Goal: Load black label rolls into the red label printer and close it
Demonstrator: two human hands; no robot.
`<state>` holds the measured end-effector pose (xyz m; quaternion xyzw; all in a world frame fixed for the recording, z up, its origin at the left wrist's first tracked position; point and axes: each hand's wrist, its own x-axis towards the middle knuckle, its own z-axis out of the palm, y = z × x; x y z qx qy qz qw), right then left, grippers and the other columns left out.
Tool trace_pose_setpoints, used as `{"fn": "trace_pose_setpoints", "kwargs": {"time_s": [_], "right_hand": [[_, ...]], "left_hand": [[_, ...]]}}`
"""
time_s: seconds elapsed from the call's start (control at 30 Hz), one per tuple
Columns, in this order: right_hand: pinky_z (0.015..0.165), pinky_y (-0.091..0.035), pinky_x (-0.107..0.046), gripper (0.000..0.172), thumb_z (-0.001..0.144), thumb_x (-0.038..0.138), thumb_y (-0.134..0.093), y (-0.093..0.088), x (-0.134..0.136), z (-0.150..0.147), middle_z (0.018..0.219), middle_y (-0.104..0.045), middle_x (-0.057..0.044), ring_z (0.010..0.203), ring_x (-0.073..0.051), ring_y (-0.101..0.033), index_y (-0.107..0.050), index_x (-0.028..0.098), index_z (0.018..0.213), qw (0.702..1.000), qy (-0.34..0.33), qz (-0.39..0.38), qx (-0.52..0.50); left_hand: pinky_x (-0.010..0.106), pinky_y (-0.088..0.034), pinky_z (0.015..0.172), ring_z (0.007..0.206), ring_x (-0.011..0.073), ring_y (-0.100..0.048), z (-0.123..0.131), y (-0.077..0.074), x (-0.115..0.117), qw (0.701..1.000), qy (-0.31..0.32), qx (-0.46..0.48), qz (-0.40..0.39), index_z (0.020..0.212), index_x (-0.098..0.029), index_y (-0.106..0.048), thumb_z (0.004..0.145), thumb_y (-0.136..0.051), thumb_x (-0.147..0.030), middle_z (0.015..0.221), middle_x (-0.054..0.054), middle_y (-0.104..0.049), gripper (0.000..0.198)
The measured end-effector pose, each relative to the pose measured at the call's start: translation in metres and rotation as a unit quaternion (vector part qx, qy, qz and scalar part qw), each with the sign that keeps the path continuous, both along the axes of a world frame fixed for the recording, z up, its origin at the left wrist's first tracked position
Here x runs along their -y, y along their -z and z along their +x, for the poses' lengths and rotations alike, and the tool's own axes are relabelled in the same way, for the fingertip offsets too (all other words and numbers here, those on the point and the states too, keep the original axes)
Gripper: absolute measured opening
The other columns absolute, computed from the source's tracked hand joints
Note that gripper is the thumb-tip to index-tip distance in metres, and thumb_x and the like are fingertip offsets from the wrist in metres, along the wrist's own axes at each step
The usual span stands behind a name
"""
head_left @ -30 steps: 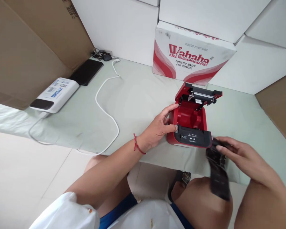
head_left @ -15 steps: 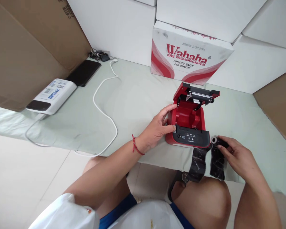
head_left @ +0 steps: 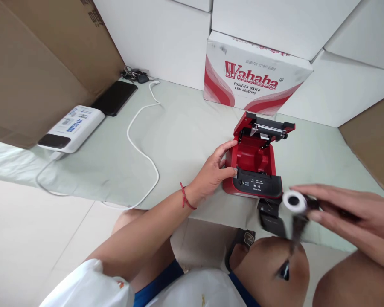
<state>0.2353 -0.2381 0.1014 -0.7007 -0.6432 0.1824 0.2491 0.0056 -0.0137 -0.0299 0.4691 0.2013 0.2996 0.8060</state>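
Observation:
A small red and black label printer (head_left: 257, 183) sits near the table's front edge, its lid (head_left: 262, 125) raised and its red roll compartment bare. My left hand (head_left: 213, 172) grips the printer's left side, thumb on the front corner and fingers toward the back. Pinched in my right hand (head_left: 352, 209), to the printer's right, is a black roll (head_left: 294, 202) with a white-ringed end facing me. A loose black strip (head_left: 272, 219) hangs below the printer's front, over the table edge. More dark strip dangles under the roll, smeared by motion.
A white power bank (head_left: 80, 123), a black phone (head_left: 115, 98) and keys (head_left: 134, 74) lie at the left. A white cable (head_left: 139, 145) snakes across the cloth-covered table. Behind the printer stands a Wahaha water carton (head_left: 256, 76), with white boxes (head_left: 275, 21) stacked behind it.
My right hand has come up and closer to the camera with the black roll, dragging the strip along. My left hand and the printer have stayed in place.

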Motion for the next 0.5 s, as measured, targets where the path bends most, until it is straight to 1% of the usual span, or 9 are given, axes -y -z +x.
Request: {"fn": "trace_pose_setpoints", "kwargs": {"time_s": [0.03,0.1,0.17,0.2,0.27,0.33,0.37,0.43,0.5], "right_hand": [[0.074,-0.072,-0.033,0.039,0.105,0.059,-0.079,0.001,-0.022,-0.005,0.117,-0.094,-0.003,0.093,-0.027,-0.09,-0.091,0.04,0.137,1.0,-0.006,-0.003,0.0],[0.058,-0.063,-0.033,0.043,0.108,0.056,-0.072,0.008,-0.063,-0.015,0.1,-0.092,-0.002,0.07,-0.023,-0.081,-0.088,0.036,0.143,0.999,0.03,-0.001,0.017],[0.057,-0.059,-0.035,0.047,0.108,0.049,-0.069,0.019,-0.097,-0.023,0.089,-0.089,-0.003,0.062,-0.023,-0.075,-0.085,0.03,0.147,0.996,0.058,-0.034,0.055],[0.062,-0.06,-0.037,0.049,0.107,0.044,-0.067,0.024,-0.11,-0.027,0.091,-0.089,-0.004,0.065,-0.024,-0.077,-0.084,0.027,0.15,0.993,0.066,-0.055,0.084],[0.077,-0.064,-0.042,0.05,0.108,0.036,-0.063,0.032,-0.13,-0.034,0.109,-0.092,-0.009,0.086,-0.031,-0.085,-0.08,0.026,0.154,0.98,0.073,-0.1,0.154],[0.087,-0.064,-0.047,0.05,0.109,0.03,-0.06,0.034,-0.143,-0.039,0.126,-0.091,-0.013,0.108,-0.038,-0.087,-0.079,0.027,0.156,0.962,0.07,-0.148,0.217],[0.089,-0.063,-0.047,0.05,0.109,0.028,-0.059,0.034,-0.148,-0.041,0.13,-0.091,-0.015,0.113,-0.04,-0.086,-0.079,0.027,0.155,0.954,0.066,-0.169,0.237],[0.087,-0.062,-0.046,0.047,0.109,0.026,-0.059,0.032,-0.155,-0.043,0.131,-0.09,-0.015,0.114,-0.04,-0.086,-0.08,0.028,0.152,0.946,0.053,-0.198,0.253],[0.086,-0.061,-0.045,0.045,0.107,0.025,-0.062,0.03,-0.16,-0.042,0.13,-0.091,-0.014,0.113,-0.039,-0.085,-0.082,0.029,0.147,0.945,0.036,-0.208,0.25]], "left_hand": [[0.057,-0.054,0.132,0.165,0.0394,-0.058,0.0,0.001,0.0,1.0,0.002,0.001,0.004,0.157,-0.033,-0.066,0.076,-0.086,-0.02,0.178,0.006,-0.062,0.084],[0.058,-0.054,0.133,0.164,0.039,-0.059,0.001,0.004,-0.001,1.0,0.008,0.006,0.016,0.158,-0.034,-0.064,0.078,-0.087,-0.023,0.18,0.007,-0.061,0.084],[0.059,-0.051,0.136,0.165,0.0385,-0.059,0.0,0.007,0.0,0.999,0.002,0.003,0.044,0.159,-0.034,-0.062,0.081,-0.087,-0.026,0.181,0.008,-0.059,0.082],[0.06,-0.048,0.139,0.168,0.0382,-0.057,-0.001,0.009,0.001,0.997,-0.01,-0.006,0.072,0.159,-0.034,-0.062,0.083,-0.085,-0.026,0.181,0.008,-0.059,0.08],[0.062,-0.039,0.146,0.173,0.0371,-0.05,-0.005,0.013,0.004,0.986,-0.05,-0.029,0.158,0.159,-0.034,-0.063,0.089,-0.079,-0.025,0.179,0.009,-0.058,0.072],[0.064,-0.034,0.148,0.177,0.0373,-0.045,-0.01,0.014,0.008,0.955,-0.093,-0.033,0.278,0.159,-0.033,-0.064,0.093,-0.071,-0.022,0.178,0.01,-0.058,0.068],[0.067,-0.034,0.148,0.178,0.0389,-0.043,-0.012,0.014,0.011,0.933,-0.11,-0.024,0.341,0.16,-0.033,-0.063,0.093,-0.068,-0.022,0.177,0.011,-0.058,0.068],[0.072,-0.033,0.147,0.179,0.0438,-0.041,-0.017,0.014,0.015,0.881,-0.13,-0.003,0.454,0.161,-0.032,-0.062,0.09,-0.068,-0.026,0.174,0.013,-0.06,0.072],[0.075,-0.03,0.147,0.178,0.0469,-0.043,-0.019,0.014,0.019,0.831,-0.144,0.001,0.538,0.162,-0.031,-0.062,0.086,-0.068,-0.028,0.17,0.015,-0.063,0.077]]}}
